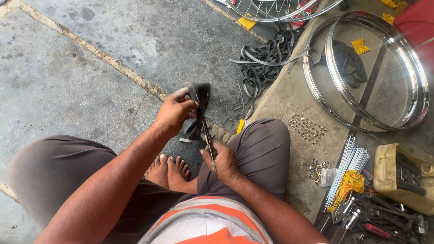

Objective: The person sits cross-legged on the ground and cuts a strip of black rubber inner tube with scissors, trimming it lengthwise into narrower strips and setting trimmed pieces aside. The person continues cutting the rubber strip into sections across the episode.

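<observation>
Rubber strip (197, 105): black, flat, folded and limp, held up above the floor (81, 77), in front of the knees.
Left hand (174, 113): grip closed on the strip.
Right hand (222, 160): grip closed on scissors (207, 135), blades at the strip.

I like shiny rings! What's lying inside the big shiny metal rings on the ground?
Inside the stacked metal rims lie a crumpled dark cloth and a small yellow packet on bare floor. Whatever sits beneath the cloth is covered.
</observation>
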